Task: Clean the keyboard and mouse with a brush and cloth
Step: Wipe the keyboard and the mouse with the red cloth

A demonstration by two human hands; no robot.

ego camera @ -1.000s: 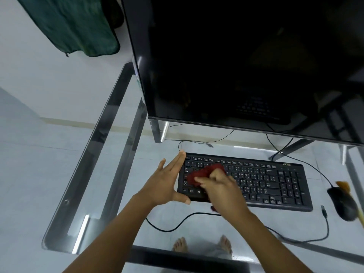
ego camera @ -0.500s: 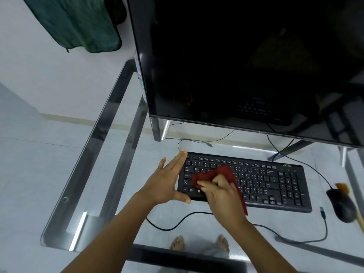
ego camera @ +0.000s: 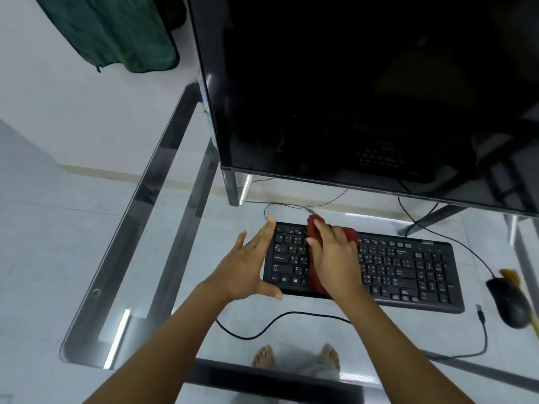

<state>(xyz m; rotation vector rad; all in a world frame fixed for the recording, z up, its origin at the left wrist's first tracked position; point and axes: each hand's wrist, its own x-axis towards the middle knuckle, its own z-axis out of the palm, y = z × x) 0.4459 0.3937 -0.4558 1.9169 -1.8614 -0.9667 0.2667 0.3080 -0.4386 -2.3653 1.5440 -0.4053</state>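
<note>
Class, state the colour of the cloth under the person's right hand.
Dark red. The cloth shows best in the head view, under the right hand.

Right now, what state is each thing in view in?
Red cloth: bunched, pressed onto the left keys.
Keyboard: flat on the glass desk, partly covered by the cloth.
Right hand: pressing the cloth.
Left hand: open, braced against the keyboard's left edge.
Mouse: idle, right of the keyboard.
Brush: lying by the mouse, unheld.
Monitor: screen dark.
</note>
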